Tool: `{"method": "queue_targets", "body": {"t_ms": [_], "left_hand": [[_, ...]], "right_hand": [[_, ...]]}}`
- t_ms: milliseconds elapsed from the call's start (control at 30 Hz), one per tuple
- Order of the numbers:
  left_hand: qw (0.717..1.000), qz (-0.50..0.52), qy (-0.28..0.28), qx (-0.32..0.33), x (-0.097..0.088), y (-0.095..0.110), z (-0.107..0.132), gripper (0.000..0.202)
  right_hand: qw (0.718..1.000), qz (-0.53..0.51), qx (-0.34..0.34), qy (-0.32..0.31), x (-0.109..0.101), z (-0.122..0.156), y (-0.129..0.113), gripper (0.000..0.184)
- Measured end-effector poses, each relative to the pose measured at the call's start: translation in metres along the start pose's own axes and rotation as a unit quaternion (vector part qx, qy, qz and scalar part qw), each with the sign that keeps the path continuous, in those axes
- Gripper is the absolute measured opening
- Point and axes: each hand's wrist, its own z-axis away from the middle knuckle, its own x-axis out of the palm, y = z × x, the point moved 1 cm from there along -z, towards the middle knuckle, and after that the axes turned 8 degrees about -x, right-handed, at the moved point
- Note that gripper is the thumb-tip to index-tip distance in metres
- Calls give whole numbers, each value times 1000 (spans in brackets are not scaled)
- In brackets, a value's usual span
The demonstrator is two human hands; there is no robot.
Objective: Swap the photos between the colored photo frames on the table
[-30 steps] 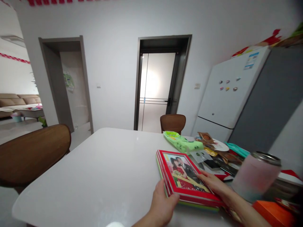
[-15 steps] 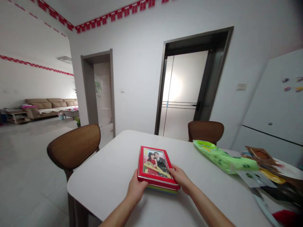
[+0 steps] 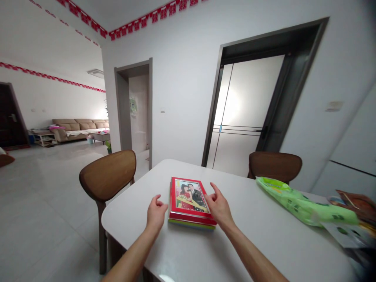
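Note:
A red photo frame [image 3: 191, 215] lies face up on a green-edged, book-like object [image 3: 192, 225], both on the white table [image 3: 182, 258]. The frame's picture shows a couple in formal dress. Just left of the stack, my left hand [image 3: 156, 213] is off it, fingers loosely curled and apart, with nothing in them. My right hand [image 3: 219, 205] is at the frame's right edge, its index finger raised and its thumb close to the rim; whether it touches the rim I cannot tell. Nothing is gripped in it.
A green plastic packet [image 3: 305, 203] lies on the table's right side, beside brown and white wrappers [image 3: 357, 205]. One brown chair [image 3: 110, 176] stands at the left, another chair [image 3: 274, 166] at the far side. Beyond are a glass door [image 3: 243, 109] and a sofa [image 3: 79, 127].
Both hands have let go of the stacked frame; the left has drawn away leftward and the right has opened. The stack now rests flat on the table. The camera view has turned left.

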Motion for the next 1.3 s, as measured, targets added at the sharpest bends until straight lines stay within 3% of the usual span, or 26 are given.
{"method": "queue_targets", "body": {"t_ms": [100,200,300,400,467,567,600,733,833,933,1000,1033,1100,1167,1300], "left_hand": [[996,55,-51,48,12,54,16,68],[941,211,-229,134,30,104,39,83],[916,254,-285,123,38,118,55,87],[918,264,-282,92,39,103,57,88],[923,281,-256,53,37,91,53,83],[927,298,-226,-31,35,83,45,45],[926,295,-230,-57,35,84,42,43],[917,260,-278,-121,34,90,39,69],[915,246,-286,-145,34,90,39,71],[920,231,-270,-167,34,83,37,71],[926,216,-248,-187,34,69,36,70],[929,206,-234,-201,33,58,35,68],[933,185,-201,-234,31,32,36,60],[931,173,-167,-275,30,2,37,47],[926,196,-103,-307,32,-42,35,31]], "right_hand": [[973,-182,-131,-49,14,23,-54,68],[924,-328,-188,-64,17,41,-98,73],[905,-384,-172,-69,13,52,-111,72],[904,-399,-129,-83,12,56,-101,71],[899,-424,-85,-74,13,56,-92,60],[884,-466,5,-35,15,49,-87,23],[881,-472,31,-30,15,46,-88,18],[887,-448,66,-90,17,38,-96,52],[901,-405,72,-136,22,38,-98,58],[940,-309,44,-138,28,37,-88,57],[983,-131,-33,-125,31,34,-74,56],[989,-24,-79,-119,31,32,-65,54],[970,149,-154,-113,32,28,-43,44],[950,224,-183,-114,31,26,-21,28],[924,292,-209,-129,28,29,10,40]]}}
